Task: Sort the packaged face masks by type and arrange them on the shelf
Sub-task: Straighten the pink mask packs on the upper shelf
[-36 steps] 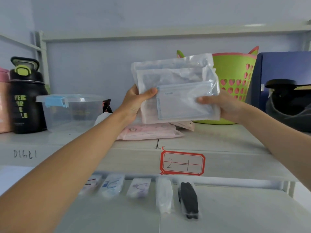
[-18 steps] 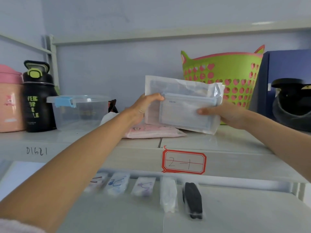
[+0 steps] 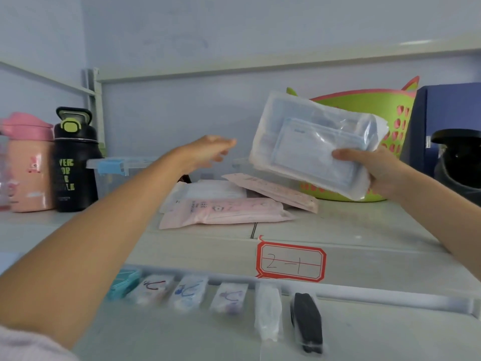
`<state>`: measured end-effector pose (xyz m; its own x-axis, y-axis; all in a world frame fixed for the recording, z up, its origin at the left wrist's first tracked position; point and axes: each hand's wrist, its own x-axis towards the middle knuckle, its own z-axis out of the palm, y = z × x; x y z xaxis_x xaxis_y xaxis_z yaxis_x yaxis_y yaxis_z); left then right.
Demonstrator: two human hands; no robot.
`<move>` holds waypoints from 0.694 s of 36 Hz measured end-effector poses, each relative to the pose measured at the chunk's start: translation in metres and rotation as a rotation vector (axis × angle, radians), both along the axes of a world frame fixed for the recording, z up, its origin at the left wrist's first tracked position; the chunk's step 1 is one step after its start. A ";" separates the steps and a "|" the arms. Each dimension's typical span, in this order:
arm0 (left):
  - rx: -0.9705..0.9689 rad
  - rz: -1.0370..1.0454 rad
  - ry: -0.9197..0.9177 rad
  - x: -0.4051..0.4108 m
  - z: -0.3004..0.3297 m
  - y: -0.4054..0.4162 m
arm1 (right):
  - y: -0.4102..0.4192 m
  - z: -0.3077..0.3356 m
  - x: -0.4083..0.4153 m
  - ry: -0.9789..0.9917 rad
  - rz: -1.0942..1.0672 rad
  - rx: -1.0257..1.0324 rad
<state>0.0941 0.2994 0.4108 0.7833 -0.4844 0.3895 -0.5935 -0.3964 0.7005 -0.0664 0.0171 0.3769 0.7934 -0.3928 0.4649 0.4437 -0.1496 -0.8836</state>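
Being held aloft at the right, above the upper shelf board, a stack of clear plastic packets of pale blue face masks is being gripped at its near right corner by the right hand, thumb on top and fingers curled beneath. How many packets are in the stack cannot be told; at least two layers are being shown. The left hand is being kept free of everything, its fingers loosely extended in the air left of the stack, though it is blurred. The packets are being judged light, limp and slippery, so a pinch across a sealed edge or a flat grip spanning the whole stack is being favoured, since the film layers may slide apart. Lying on the shelf below the hands, two pink mask packets and one white packet are being counted, overlapping one another, just left of a green plastic basket with pink heart holes. On the lower shelf, near the front, six small wrapped masks are being counted in a row, among them one black. A red-bordered label is being displayed on the shelf edge.
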 end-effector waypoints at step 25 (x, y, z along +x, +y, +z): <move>0.581 0.342 -0.428 0.069 -0.017 -0.004 | -0.004 -0.007 0.004 0.131 -0.106 0.049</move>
<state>0.1629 0.2955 0.3940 0.7647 -0.4625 0.4488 -0.5438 -0.8367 0.0644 -0.0625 0.0136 0.3696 0.7990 -0.4973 0.3380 0.3080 -0.1443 -0.9404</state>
